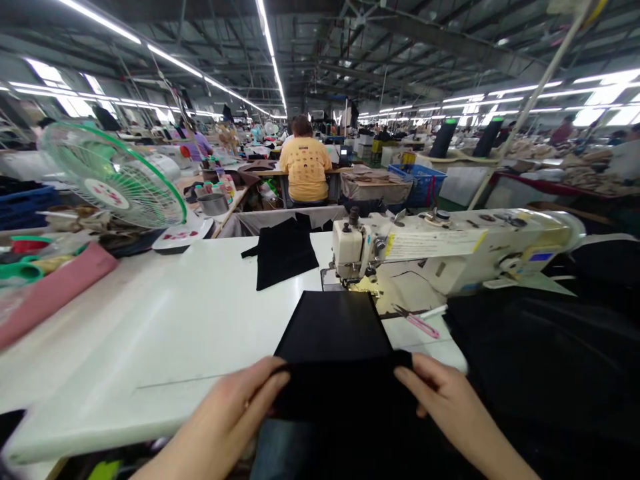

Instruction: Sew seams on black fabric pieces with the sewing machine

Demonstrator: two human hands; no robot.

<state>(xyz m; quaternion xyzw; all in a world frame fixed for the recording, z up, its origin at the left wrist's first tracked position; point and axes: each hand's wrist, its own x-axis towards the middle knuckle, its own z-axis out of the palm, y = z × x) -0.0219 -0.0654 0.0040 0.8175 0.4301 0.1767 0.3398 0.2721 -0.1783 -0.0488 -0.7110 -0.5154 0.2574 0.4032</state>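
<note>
Between my two hands a black fabric piece (333,327) is stretched at the table's front edge. Its far part lies flat on the white table, close to the needle area of the sewing machine (350,250). My left hand (245,393) pinches the left edge of the cloth between thumb and fingers. On the other side, my right hand (440,387) grips the right edge the same way. The cloth's near part hangs over the table edge toward my lap. Pink-handled thread snips (417,322) lie on the table right of the cloth.
Another black fabric piece (285,253) rests on the white table (200,313) left of the machine head. A green and white fan (113,180) stands at the left. Dark material (530,360) is piled at the right. A person in a yellow shirt (305,167) sits ahead.
</note>
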